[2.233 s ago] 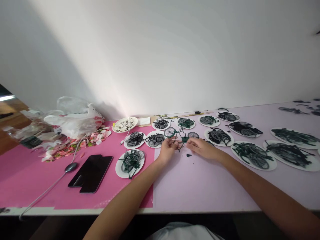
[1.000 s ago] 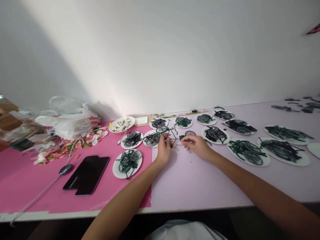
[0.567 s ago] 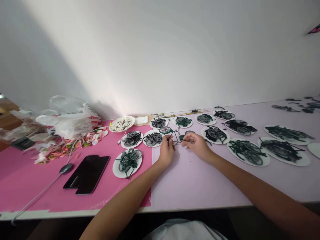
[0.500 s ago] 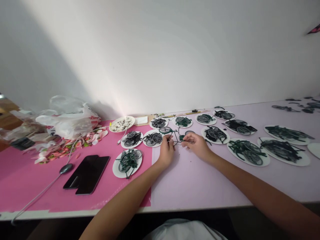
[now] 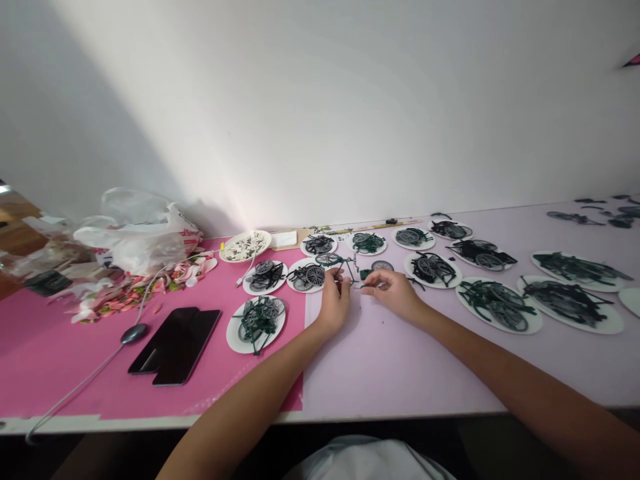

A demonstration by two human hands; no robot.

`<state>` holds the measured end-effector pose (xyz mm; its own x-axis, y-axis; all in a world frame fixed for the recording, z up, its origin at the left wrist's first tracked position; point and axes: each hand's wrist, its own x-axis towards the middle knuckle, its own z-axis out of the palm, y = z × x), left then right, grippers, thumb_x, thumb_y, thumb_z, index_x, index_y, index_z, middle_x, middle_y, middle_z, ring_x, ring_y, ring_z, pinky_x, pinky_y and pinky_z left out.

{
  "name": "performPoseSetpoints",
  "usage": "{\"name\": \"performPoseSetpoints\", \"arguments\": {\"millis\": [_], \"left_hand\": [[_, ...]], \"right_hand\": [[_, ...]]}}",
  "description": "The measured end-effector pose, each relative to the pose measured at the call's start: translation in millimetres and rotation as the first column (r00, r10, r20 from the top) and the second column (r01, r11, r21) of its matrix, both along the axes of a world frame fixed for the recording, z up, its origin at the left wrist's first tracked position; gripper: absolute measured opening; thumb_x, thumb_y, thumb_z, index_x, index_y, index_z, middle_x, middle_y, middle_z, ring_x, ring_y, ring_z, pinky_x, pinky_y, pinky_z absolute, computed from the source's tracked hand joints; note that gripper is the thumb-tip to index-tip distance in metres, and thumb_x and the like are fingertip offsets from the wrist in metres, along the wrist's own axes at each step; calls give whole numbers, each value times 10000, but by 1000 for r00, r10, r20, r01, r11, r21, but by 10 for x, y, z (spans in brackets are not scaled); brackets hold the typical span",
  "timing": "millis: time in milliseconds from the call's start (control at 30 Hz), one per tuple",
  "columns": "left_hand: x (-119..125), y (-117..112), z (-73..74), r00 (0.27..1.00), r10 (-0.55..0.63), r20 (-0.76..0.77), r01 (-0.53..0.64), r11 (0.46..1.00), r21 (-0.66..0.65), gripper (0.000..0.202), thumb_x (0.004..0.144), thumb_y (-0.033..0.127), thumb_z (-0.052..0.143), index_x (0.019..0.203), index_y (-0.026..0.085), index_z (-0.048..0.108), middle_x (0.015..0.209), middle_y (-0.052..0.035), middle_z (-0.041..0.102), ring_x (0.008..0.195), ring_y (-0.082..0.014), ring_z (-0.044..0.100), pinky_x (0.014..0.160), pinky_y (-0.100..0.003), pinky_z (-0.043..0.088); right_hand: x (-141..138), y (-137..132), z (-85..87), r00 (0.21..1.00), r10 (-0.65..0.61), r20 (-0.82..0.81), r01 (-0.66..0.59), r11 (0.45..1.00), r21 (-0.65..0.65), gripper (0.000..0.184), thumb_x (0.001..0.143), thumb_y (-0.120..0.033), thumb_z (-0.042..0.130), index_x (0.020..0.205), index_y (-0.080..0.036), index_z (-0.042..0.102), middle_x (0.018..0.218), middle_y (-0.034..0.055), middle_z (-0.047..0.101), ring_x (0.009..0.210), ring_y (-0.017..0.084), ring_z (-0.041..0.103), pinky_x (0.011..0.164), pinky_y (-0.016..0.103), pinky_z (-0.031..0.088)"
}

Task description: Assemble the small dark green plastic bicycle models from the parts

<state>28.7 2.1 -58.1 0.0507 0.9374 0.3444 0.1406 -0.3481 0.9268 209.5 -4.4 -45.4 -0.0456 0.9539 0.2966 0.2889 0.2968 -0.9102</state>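
Two black phones (image 5: 190, 350) lie toward the front left corner of the counter (image 5: 380, 373). Farther in, the left hand (image 5: 333, 307) has fingers clamped on a thin bicycle frame (image 5: 349, 269); beside, the right hand (image 5: 393, 295) pinches one small dark piece (image 5: 365, 286). White plates (image 5: 419, 247) stand near the back edge.

Left grip (image 5: 334, 303) and right grip (image 5: 396, 292) face each other, slightly apart, fingers (image 5: 374, 289) bent, forearms (image 5: 273, 381) slanting inward

Phones (image 5: 193, 340): glossy, smooth
Bag (image 5: 145, 243) behind phones: thin crinkled plastic
Bicycle parts (image 5: 259, 323) right of phones: matt, plastic-looking
Tabletop (image 5: 380, 373): smooth
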Motion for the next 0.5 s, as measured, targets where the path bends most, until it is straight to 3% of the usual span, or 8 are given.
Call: {"name": "performPoseSetpoints", "arguments": {"millis": [233, 500], "left_hand": [[20, -52, 84, 1000, -7, 20, 8, 998, -62, 397, 929, 374, 652, 1211, 191, 439, 947, 2, 465, 719, -109, 458, 691, -261, 419], [6, -100, 145, 996, -46, 72, 53, 994, -93, 420, 852, 325, 685, 1166, 207, 432, 963, 3, 446, 751, -120, 441, 722, -274, 396]], "right_hand": [[23, 3, 6, 997, 77, -28, -78, 997, -26, 331, 805, -512, 742, 977, -234, 796, 1024, 79, 721, 570, 136, 574, 516, 305, 522], [0, -2, 30, 992, 127, 7, -127, 992, 8, 306, 843, -488, 690, 966, -219, 767, 1004, 62, 688, 512, 93, 496, 462, 262, 438]]}}
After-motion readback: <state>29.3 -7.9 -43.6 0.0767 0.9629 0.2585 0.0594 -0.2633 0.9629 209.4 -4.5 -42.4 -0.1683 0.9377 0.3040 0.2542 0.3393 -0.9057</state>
